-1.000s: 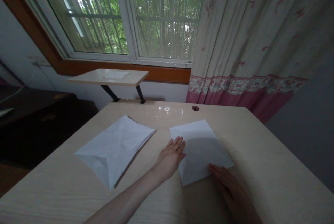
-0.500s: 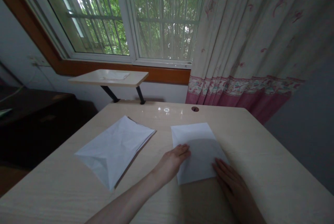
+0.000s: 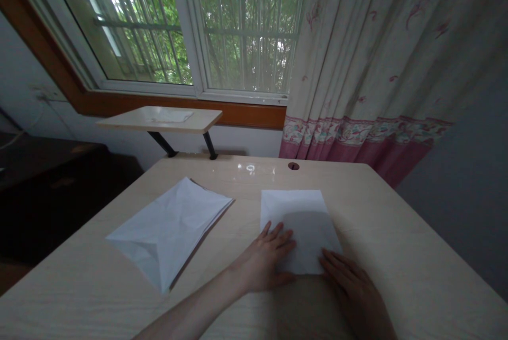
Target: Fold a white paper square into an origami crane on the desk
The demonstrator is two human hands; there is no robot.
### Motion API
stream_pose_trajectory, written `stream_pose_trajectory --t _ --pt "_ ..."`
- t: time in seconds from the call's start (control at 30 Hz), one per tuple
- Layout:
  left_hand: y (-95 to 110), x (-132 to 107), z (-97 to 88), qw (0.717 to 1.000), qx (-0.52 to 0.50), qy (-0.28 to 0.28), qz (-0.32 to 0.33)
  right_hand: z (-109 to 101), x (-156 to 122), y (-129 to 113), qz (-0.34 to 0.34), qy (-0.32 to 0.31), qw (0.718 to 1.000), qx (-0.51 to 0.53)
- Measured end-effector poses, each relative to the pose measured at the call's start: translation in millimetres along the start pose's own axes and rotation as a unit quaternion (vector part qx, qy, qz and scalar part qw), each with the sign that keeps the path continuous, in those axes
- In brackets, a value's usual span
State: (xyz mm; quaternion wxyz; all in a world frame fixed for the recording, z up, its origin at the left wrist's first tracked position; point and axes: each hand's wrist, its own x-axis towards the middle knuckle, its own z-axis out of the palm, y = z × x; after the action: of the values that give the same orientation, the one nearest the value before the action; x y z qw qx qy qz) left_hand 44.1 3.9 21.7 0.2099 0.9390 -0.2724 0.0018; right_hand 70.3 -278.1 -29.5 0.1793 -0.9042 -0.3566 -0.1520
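A folded sheet of white paper point(image 3: 304, 216) lies flat on the desk, right of the middle. My left hand point(image 3: 272, 255) rests open on its lower left part, fingers spread and thumb near the bottom edge. On the lower right corner lies my right hand point(image 3: 349, 282), its fingers stretched out flat and close together. Farther left is a stack of white paper point(image 3: 177, 223), creased and set at an angle, apart from both hands. The corners of the sheet under my hands are hidden.
The pale wooden desk point(image 3: 222, 297) carries a small raised shelf point(image 3: 198, 122) at its back left, with a white paper on it. A round cable hole cover point(image 3: 293, 166) sits near the back edge. Behind are a barred window point(image 3: 250, 28) and a floral curtain point(image 3: 337, 65).
My left hand has spread its fingers and shifted down toward the sheet's near edge. The sheet has turned slightly and sits straighter. The right hand stays at its lower right corner.
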Motion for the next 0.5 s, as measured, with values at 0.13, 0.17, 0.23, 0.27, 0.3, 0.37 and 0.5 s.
stream_pose_trajectory --t 0.13,0.17,0.23,0.27,0.3,0.37,0.5 --pt "-1.4 0.0 -0.3 1.000 0.008 0.000 0.008 -2.9 1.5 -2.6 0.014 0.013 1.000 0.006" --pt "-1.6 0.1 -0.5 1.000 0.009 -0.001 0.010 -2.8 2.0 -2.6 0.025 0.016 1.000 0.008" --pt "-1.9 0.3 -1.1 1.000 0.013 -0.002 0.013 -1.2 2.8 -1.7 0.054 0.027 0.998 0.012" --pt "-2.0 0.4 -1.3 1.000 0.015 -0.003 0.014 0.3 3.1 -1.1 0.072 0.036 0.997 0.013" --pt "-2.1 0.4 -1.4 1.000 0.016 -0.003 0.014 2.2 3.2 -0.4 0.090 0.049 0.995 0.010" --pt "-2.4 0.3 -1.4 1.000 0.016 -0.002 0.015 6.7 2.8 0.9 0.126 0.069 0.990 0.005" --pt "-2.4 0.0 -1.0 1.000 0.008 0.002 0.017 13.6 1.0 3.4 0.160 0.068 0.985 0.007"
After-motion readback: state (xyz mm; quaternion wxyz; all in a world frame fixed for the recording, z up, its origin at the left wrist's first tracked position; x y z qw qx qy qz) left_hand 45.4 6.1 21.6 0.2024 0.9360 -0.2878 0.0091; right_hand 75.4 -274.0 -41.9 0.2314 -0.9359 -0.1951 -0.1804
